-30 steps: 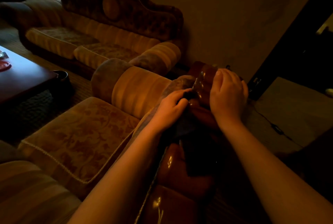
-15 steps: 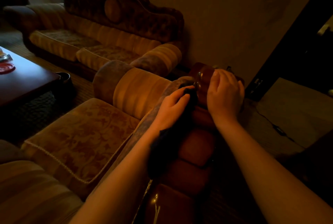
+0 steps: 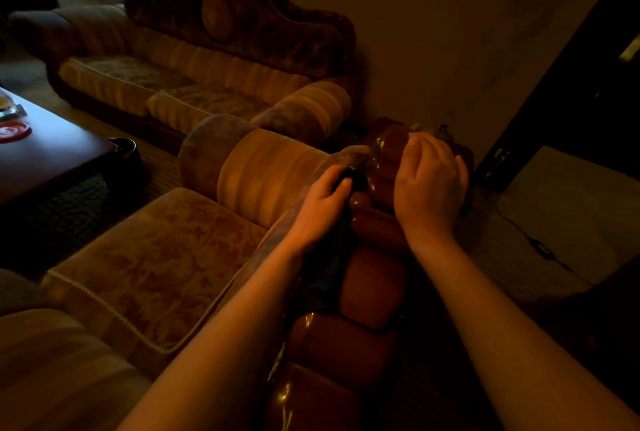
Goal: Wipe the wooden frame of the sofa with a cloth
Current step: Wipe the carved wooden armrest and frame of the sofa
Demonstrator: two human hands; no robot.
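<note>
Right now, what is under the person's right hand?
The right hand rests on the glossy wooden frame; the wood directly beneath the palm is covered, so whether cloth lies there is hidden.

The dark cloth (image 3: 327, 268) is mostly hidden under the left hand (image 3: 320, 209). The coffee table (image 3: 52, 153) is cut off at the left edge.
</note>
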